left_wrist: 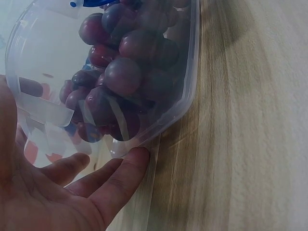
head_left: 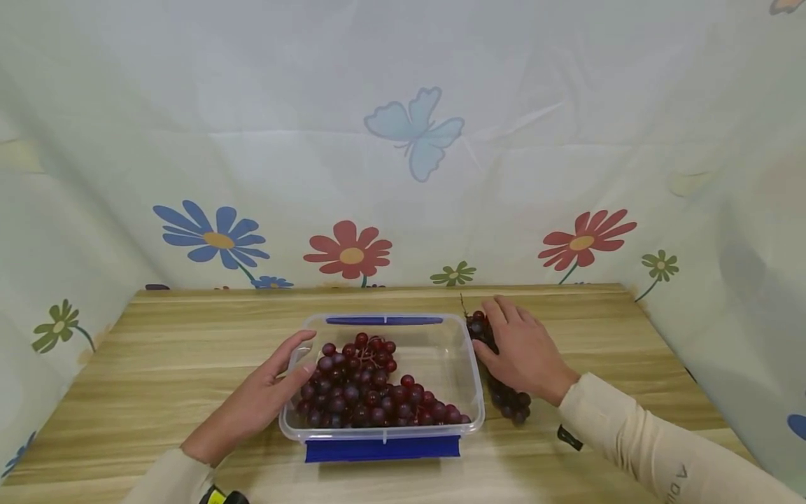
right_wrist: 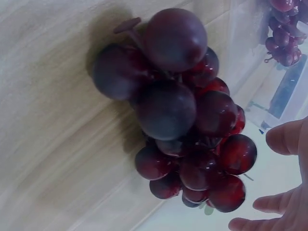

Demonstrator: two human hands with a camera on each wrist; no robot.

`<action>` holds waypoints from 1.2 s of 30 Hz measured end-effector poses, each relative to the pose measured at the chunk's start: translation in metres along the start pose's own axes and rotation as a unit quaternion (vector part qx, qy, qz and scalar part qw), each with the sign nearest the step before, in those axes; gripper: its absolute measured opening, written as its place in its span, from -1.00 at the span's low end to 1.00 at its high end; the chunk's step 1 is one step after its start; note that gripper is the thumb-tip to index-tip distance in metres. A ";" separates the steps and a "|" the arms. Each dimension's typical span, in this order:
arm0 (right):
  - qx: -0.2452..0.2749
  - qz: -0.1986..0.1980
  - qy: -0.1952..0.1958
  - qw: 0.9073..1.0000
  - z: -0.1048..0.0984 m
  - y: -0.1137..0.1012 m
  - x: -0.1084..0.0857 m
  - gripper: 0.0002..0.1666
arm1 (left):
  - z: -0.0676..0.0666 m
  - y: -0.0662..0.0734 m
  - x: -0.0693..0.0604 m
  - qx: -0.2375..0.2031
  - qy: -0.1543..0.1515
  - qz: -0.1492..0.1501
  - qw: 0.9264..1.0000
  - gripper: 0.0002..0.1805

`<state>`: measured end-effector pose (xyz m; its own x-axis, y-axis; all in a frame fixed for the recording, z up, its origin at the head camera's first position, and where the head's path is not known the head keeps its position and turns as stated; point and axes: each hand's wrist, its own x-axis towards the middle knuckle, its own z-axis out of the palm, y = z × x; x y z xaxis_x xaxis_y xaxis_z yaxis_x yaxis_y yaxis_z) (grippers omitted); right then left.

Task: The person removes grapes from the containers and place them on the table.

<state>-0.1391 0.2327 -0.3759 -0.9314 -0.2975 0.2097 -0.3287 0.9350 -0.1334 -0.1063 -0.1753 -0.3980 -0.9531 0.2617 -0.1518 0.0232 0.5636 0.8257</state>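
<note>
Our right hand (head_left: pixel 522 353) lies over a loose bunch of grapes (right_wrist: pixel 195 115) on the table (head_left: pixel 208 329); in the right wrist view its fingers and thumb stand apart, with the fingertips off the grapes. We place this bunch just beside the right wall of a clear plastic box (head_left: pixel 480 406); whether the two touch, we cannot tell. Its stem end points toward the table's far edge, and the near end shows past our palm.

We note our left hand (head_left: pixel 261 402) at the box's left side, thumb apart from fingers, thumb across the rim, a fingertip at the lower corner.

More grapes (head_left: pixel 359 402) fill the box's left and near parts, below the rim; the box floor shows at the far right, leaving room there. One blue clasp (head_left: pixel 383 449) hangs out from the near edge. Behind, the table's far edge meets a flowered curtain (head_left: pixel 283 154). We see wood running beyond both hands toward the side edges.
</note>
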 end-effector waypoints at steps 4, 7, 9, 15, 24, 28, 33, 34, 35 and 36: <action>0.005 -0.003 0.000 1.000 -0.001 -0.002 0.000 -0.18 | 0.000 -0.001 0.000 0.002 -0.001 -0.003 1.000 -0.36; 0.007 -0.005 0.002 1.000 -0.003 -0.003 0.001 -0.19 | 0.000 -0.001 0.000 -0.001 -0.002 -0.003 1.000 -0.36; 0.005 -0.006 0.003 1.000 -0.004 -0.004 0.002 -0.19 | 0.000 -0.002 0.000 -0.006 -0.002 0.000 1.000 -0.36; 0.003 -0.011 0.000 1.000 -0.008 -0.006 0.003 -0.20 | 0.000 -0.004 0.001 -0.009 -0.003 0.004 1.000 -0.37; 0.013 -0.019 0.009 1.000 -0.013 -0.013 0.004 -0.21 | 0.001 -0.003 0.000 -0.004 -0.001 0.000 1.000 -0.35; 0.016 -0.021 0.005 1.000 -0.015 -0.016 0.004 -0.23 | 0.001 -0.003 0.000 -0.003 -0.002 -0.002 1.000 -0.35; 0.017 -0.027 0.005 0.999 -0.017 -0.020 0.004 -0.23 | 0.001 -0.003 0.000 -0.005 -0.002 -0.002 1.000 -0.35; 0.016 -0.028 0.005 0.999 -0.017 -0.021 0.005 -0.23 | 0.001 -0.003 0.000 -0.006 -0.002 -0.002 1.000 -0.36; 0.016 -0.029 0.005 0.999 -0.018 -0.022 0.005 -0.23 | 0.001 -0.003 0.000 -0.006 -0.002 -0.002 1.000 -0.36; 0.015 -0.030 0.004 0.999 -0.018 -0.023 0.005 -0.23 | 0.001 -0.002 0.000 -0.008 -0.002 -0.001 1.000 -0.36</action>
<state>-0.1334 0.2137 -0.3546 -0.9087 -0.3511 0.2258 -0.3885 0.9093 -0.1493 -0.1057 -0.1757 -0.4006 -0.9518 0.2640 -0.1565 0.0161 0.5522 0.8336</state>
